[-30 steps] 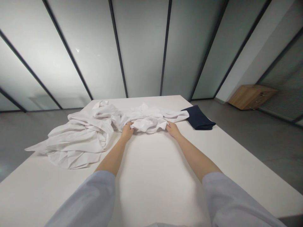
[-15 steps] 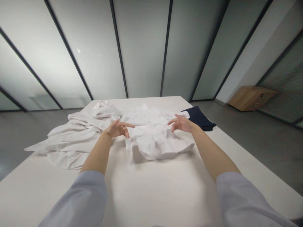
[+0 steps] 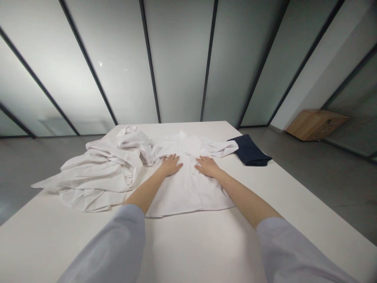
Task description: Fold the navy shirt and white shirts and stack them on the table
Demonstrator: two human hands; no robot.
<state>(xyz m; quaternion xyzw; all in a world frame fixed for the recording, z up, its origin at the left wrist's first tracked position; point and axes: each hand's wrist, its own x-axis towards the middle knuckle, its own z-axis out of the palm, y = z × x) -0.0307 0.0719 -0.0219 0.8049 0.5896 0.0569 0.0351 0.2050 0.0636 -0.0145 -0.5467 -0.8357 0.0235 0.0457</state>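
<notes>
I see the white shirt (image 3: pixel 179 194) stretching lengthwise, collar (image 3: pixel 183 136) farthest, beneath left hand (image 3: pixel 171 165) and right hand (image 3: pixel 207 167), spread flat, apart (the right nearer the button line (image 3: pixel 193 181)).

Overall: soft, diffuse, middling bright; upper right corner dimmer.
Frosted panels (image 3: pixel 182 59): brightest at left, greyer toward right; can't tell if glow is through or off the glass.
Glare: small white glint (image 3: pixel 100 63), left side.
Tabletop (image 3: pixel 194 243): pale, fairly even; broad soft shadows near forearms (image 3: pixel 150 188).
White shirt (image 3: pixel 182 192): near washed out, buttons faint.
White cloth pile (image 3: pixel 103 165): folds readable, soft grey shading.
Navy cloth (image 3: pixel 250 151): very dark, little detail.
Left hand (image 3: pixel 171 164), right hand (image 3: pixel 207 166): fingers readable, slightly soft.
Floor (image 3: pixel 318 169): dim grey, pale sheen far left.
Distortion: wide-angle; dark bars (image 3: pixel 150 59) lean, wooden cabinet (image 3: pixel 316 124) skewed.
Blur: fine detail smeared toward right edge.
</notes>
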